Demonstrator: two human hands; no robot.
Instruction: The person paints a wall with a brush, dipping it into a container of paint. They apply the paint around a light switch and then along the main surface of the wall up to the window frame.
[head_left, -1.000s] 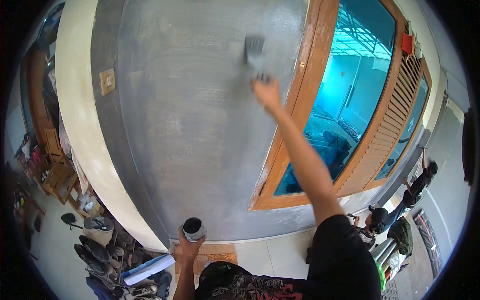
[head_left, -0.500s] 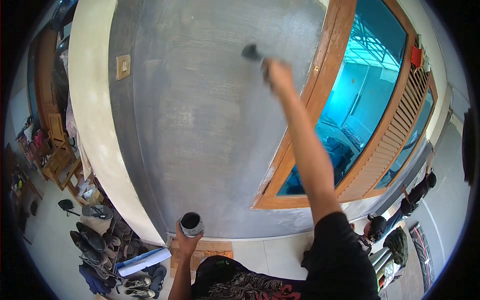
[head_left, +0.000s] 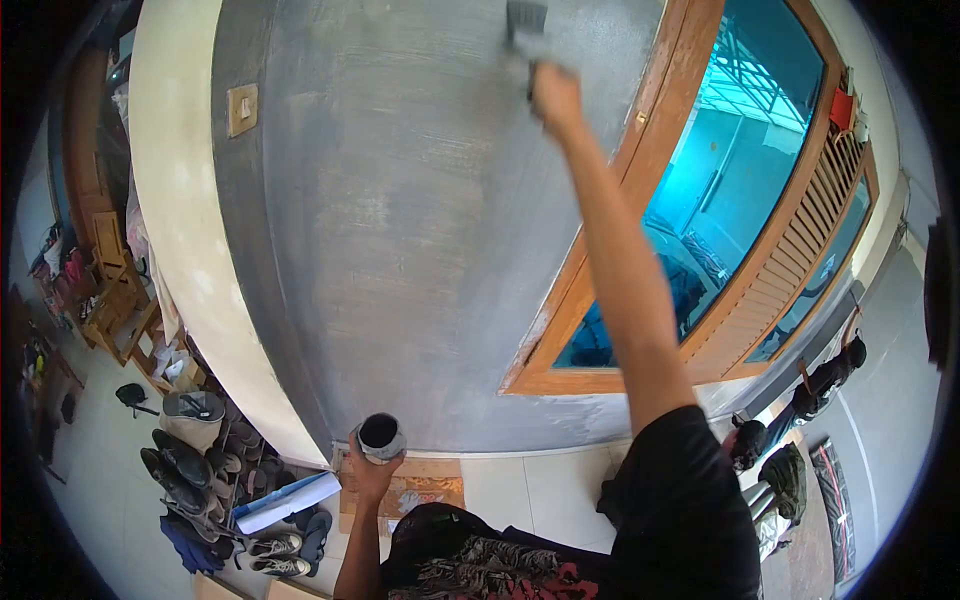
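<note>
My right hand (head_left: 556, 92) is closed round the handle of a paintbrush (head_left: 527, 18), arm stretched up. The brush's dark, wide bristles lie against or very close to the grey wall (head_left: 400, 220) near the top of the view. Low in front of me, my left hand (head_left: 372, 474) grips a small paint cup (head_left: 381, 436) with a dark inside and grey-smeared outside. The cup is held upright, with its opening facing me. Streaky, uneven grey covers the wall, with paler scratchy patches in the middle.
To the right is a wood-framed window (head_left: 690, 200) beside the wall. A light switch (head_left: 242, 110) sits on the left. Shoes (head_left: 180, 470) crowd a rack at lower left, next to a white-blue box (head_left: 288, 502). Cardboard (head_left: 430, 484) lies on the floor. Two people are at right.
My right hand has carried the brush upward on the wall, its bristles now pointing up rather than left. The view has shifted slightly; my left hand still holds the cup.
</note>
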